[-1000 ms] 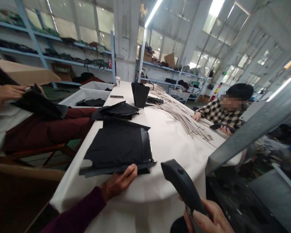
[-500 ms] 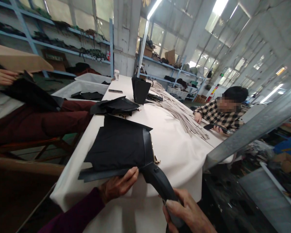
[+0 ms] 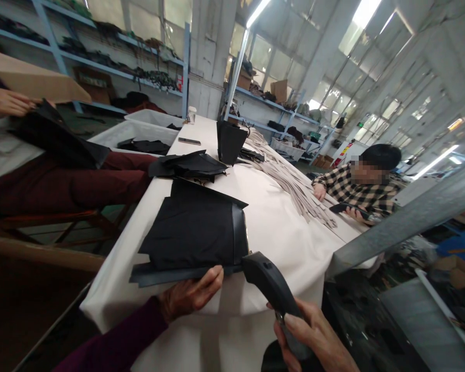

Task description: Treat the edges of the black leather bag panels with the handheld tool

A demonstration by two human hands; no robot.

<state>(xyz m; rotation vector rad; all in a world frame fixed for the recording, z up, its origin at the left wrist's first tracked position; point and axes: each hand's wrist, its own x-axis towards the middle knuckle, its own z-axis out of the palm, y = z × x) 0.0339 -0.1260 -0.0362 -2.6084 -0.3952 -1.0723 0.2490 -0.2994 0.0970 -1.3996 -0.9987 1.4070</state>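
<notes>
A black fabric bag piece [image 3: 194, 235] lies on the white-covered table [image 3: 271, 227], with a smooth, leather-like band and a metallic strip along its right edge. My left hand [image 3: 194, 294] pinches its near edge, thumb and fingers pressed together. In my right hand [image 3: 313, 336] is a dark, curved hand tool [image 3: 269, 281], the fingers wrapped around its handle. The tool's blunt head is at the piece's near right corner; whether they touch I cannot tell.
Behind lie a pile of black pieces [image 3: 189, 165], an upright black piece [image 3: 230, 142], a phone [image 3: 189, 141] and beige strips [image 3: 290, 175]. A slanted metal post [image 3: 403, 217] crosses at right. One person [image 3: 73, 175] sits left; another [image 3: 366, 178] works at right.
My right hand has drawn the tool a little right and toward me, off the piece's corner area. My left hand keeps its pinch. The view has shifted slightly.
</notes>
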